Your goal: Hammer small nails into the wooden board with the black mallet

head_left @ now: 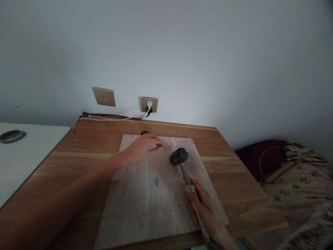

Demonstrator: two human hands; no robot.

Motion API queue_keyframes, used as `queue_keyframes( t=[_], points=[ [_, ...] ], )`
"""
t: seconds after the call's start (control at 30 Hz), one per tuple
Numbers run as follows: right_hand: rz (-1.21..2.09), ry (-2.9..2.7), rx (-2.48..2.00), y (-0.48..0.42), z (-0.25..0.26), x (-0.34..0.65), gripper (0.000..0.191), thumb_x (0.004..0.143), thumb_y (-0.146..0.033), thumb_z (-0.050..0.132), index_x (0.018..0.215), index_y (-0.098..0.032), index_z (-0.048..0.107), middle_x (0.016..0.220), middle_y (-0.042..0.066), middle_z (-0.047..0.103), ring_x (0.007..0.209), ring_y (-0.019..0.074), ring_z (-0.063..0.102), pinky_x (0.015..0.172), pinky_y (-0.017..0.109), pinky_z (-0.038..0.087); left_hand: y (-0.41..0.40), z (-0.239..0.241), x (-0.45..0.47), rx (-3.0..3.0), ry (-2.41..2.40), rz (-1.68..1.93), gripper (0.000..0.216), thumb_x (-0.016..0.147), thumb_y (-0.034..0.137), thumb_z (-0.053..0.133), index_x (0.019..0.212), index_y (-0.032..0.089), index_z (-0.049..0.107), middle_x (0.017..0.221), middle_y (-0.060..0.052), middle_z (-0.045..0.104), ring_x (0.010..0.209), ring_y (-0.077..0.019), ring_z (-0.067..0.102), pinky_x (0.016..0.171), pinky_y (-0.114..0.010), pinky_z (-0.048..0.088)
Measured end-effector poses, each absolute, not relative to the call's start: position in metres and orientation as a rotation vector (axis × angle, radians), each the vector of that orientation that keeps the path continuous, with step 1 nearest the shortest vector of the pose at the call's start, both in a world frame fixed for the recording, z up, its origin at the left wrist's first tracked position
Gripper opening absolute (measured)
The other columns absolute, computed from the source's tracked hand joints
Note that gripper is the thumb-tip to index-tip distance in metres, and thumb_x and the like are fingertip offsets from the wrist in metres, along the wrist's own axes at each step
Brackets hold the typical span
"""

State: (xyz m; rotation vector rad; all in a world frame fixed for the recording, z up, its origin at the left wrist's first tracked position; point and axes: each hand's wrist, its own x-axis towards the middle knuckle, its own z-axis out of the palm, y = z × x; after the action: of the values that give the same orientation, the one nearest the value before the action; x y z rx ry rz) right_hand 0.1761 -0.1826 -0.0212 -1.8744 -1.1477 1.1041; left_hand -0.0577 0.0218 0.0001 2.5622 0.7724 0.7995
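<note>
My right hand (204, 205) is closed round the wooden handle of a rubber mallet (179, 156). Its black head is raised toward the far right part of a worn, whitish wooden board (135, 208). Over the far left part of that board, my left hand (144, 147) is blurred by motion, its fingers drawn together. What they hold, if anything, I cannot make out. Just behind this hand a small dark round object (144, 132) shows partly. A small dark mark lies on the middle of the board.
The board rests on a wooden table (239, 184) against a white wall. Cables (109, 117) run along its back edge to a socket (149, 105). At left, a white surface (28, 152) carries a dark ring-shaped object (12, 136). Patterned fabric (299, 180) is at right.
</note>
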Motion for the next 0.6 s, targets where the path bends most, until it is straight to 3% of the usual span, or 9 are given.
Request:
queue_keyframes(
  t=[0.17,0.33,0.6],
  points=[
    [1.106,-1.136,-1.876,-0.185,-0.026,0.176,0.077,0.088,-0.074,0.055,0.137,-0.015,0.059,0.047,-0.008,0.052,0.034,0.0142,0.047,0.034,0.024,0.04,0.047,-0.031,-0.089,2.384,1.1,0.815,0.014,0.091,0.02,0.062,0.096,0.022,0.075,0.102,-0.005,0.076,0.101,-0.0244,0.069,0.097,-0.039,0.051],
    [1.11,-1.124,-1.873,-0.186,-0.029,0.177,0.074,0.09,-0.07,0.056,0.138,-0.015,0.056,0.053,-0.007,0.054,0.037,0.0136,0.049,0.035,0.023,0.042,0.045,-0.045,-0.094,2.367,1.094,0.832,0.011,0.091,0.022,0.063,0.095,0.022,0.073,0.099,-0.005,0.076,0.096,-0.0232,0.069,0.094,-0.038,0.052],
    [1.13,-1.163,-1.865,-0.185,-0.025,0.176,0.077,0.09,-0.072,0.054,0.14,-0.013,0.055,0.044,-0.008,0.051,0.034,0.0135,0.046,0.034,0.022,0.04,0.047,-0.044,-0.095,2.328,1.036,0.824,0.008,0.085,0.016,0.067,0.087,0.022,0.071,0.095,-0.003,0.074,0.096,-0.0228,0.068,0.092,-0.038,0.052]
  ],
)
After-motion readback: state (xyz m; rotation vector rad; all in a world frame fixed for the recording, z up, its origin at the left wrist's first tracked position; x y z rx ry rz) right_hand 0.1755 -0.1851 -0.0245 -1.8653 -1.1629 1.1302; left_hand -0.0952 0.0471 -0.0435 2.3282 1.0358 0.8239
